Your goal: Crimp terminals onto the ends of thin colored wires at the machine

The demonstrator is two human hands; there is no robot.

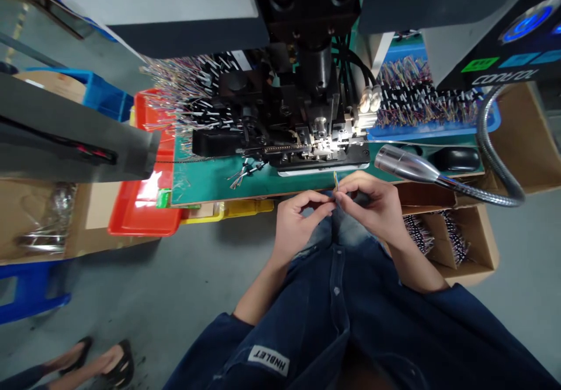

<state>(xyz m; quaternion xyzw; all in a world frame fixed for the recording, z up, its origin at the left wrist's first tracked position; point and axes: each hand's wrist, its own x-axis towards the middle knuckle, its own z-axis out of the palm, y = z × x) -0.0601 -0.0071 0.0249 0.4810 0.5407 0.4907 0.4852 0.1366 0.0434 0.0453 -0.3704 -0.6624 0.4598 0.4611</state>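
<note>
Fine coloured wires (336, 180) stick up between my fingertips, just in front of the green bench's edge. My right hand (372, 206) pinches them between thumb and fingers. Touching it from the left, my left hand (302, 220) is closed at the fingertips around the lower part of the same small wire piece, most of which is hidden by the fingers. Behind both hands stands a black crimping machine (284, 151) with a brightly lit metal working area. A few loose wire pieces (248, 171) lie on the green bench top (205, 182) left of my hands.
A flexible metal lamp (407, 165) reaches in from the right. Blue tray (464, 130) and cardboard box (486, 255) hold many wire pieces. At the left are a red tray (144, 214) and a yellow tray (249, 207). Another person's feet (116, 361) show at lower left.
</note>
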